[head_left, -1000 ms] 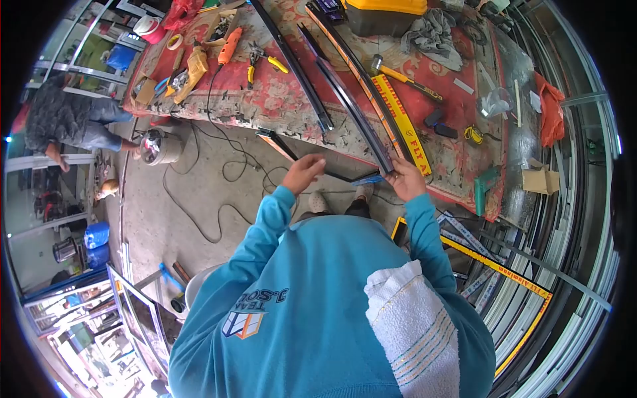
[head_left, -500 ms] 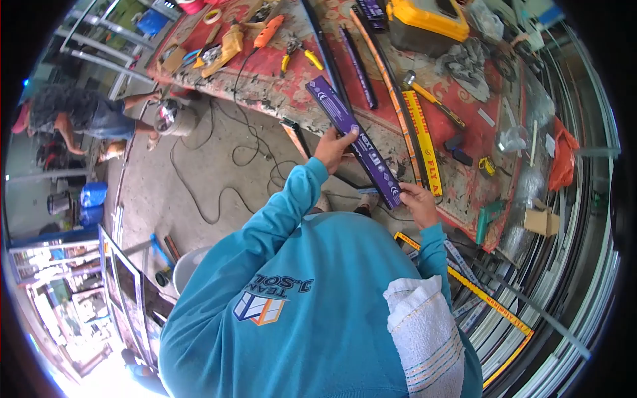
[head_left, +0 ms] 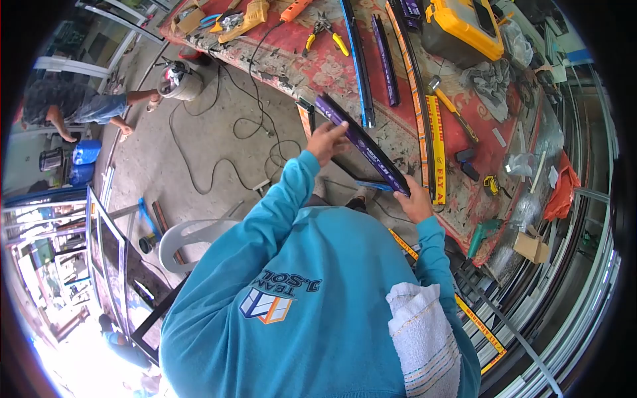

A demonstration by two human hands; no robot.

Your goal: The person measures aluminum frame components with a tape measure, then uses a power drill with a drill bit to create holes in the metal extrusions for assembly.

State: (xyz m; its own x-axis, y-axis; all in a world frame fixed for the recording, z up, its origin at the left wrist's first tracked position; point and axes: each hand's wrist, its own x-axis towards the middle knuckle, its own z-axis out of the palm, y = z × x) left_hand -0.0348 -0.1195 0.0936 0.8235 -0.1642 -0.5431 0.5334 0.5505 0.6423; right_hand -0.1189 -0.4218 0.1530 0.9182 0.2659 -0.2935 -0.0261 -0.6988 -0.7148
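Observation:
A short aluminium profile (head_left: 373, 156) wrapped in purple printed film slants across the space in front of my torso, over the table's near edge. My right hand (head_left: 417, 202) is closed on its lower right end. Near the upper part, my left hand (head_left: 326, 142) has its fingers against the profile's near side. A dark groove or edge shows along its length. Beyond it on the table lie a blue-edged dark profile (head_left: 359, 66), another purple profile (head_left: 385, 61), a long orange-filmed profile (head_left: 413, 73) and a yellow-labelled strip (head_left: 436, 146).
The red-patterned table (head_left: 318, 73) also carries yellow-handled snips (head_left: 324, 36), a hammer (head_left: 454, 109), a yellow-black case (head_left: 461, 33), a tape measure (head_left: 491, 186) and a green tool (head_left: 483, 233). Cables (head_left: 219, 174) trail over the floor. Another person (head_left: 79, 103) is at the left beside a bucket (head_left: 181, 83).
The purple profile has rolled from its broad printed face to a narrower view with a dark groove. Both hands still touch it. The camera view has shifted slightly.

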